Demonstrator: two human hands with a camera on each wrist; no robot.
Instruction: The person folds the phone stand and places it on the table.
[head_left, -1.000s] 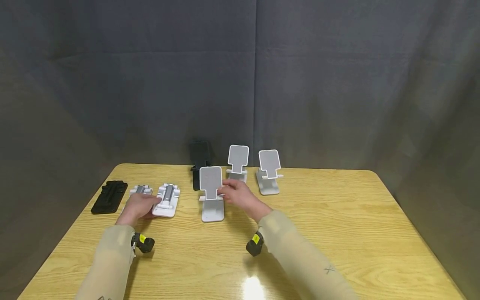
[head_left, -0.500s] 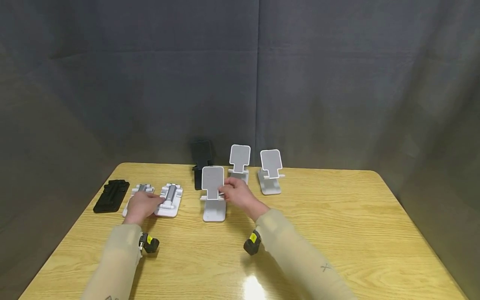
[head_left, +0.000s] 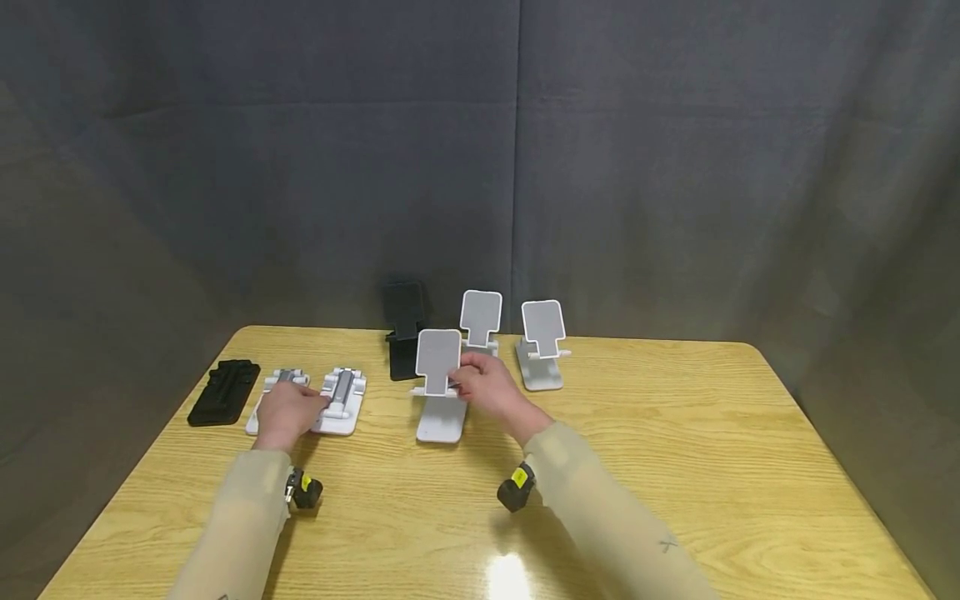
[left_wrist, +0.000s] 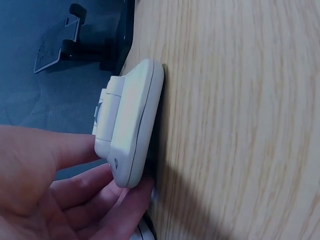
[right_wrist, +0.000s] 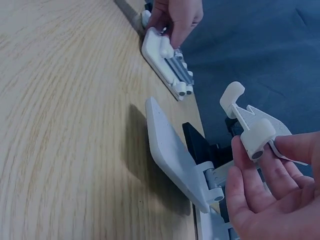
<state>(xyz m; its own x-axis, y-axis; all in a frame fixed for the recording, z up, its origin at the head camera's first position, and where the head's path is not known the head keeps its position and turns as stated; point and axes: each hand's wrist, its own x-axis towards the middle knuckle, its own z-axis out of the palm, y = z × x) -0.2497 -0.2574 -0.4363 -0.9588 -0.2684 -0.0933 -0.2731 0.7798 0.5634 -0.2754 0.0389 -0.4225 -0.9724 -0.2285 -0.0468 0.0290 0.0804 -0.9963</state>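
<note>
My left hand (head_left: 287, 412) pinches the near-left edge of a folded white phone stand (head_left: 343, 402). In the left wrist view the thumb lies over the folded hinge part of this stand (left_wrist: 132, 122) and the fingers curl under its base. My right hand (head_left: 495, 392) grips an unfolded white phone stand (head_left: 438, 358) by the right side of its grey-padded holder. From the right wrist the stand's base (right_wrist: 170, 152) appears tilted, with a shadow on the wood beside it. Behind the left wrist, another folded white stand (head_left: 253, 423) is partly covered by the hand.
A folded black stand (head_left: 223, 393) lies at the table's left edge. Behind the held stand, an unfolded black stand (head_left: 405, 321) and two unfolded white stands, one central (head_left: 481, 315) and one further right (head_left: 543, 325), stand near the back edge. A dark curtain (head_left: 637, 183) hangs behind the table.
My right hand has moved slightly right with the unfolded white stand, which now leans a little. The left hand has shifted slightly over the folded white stand and keeps its pinch.
</note>
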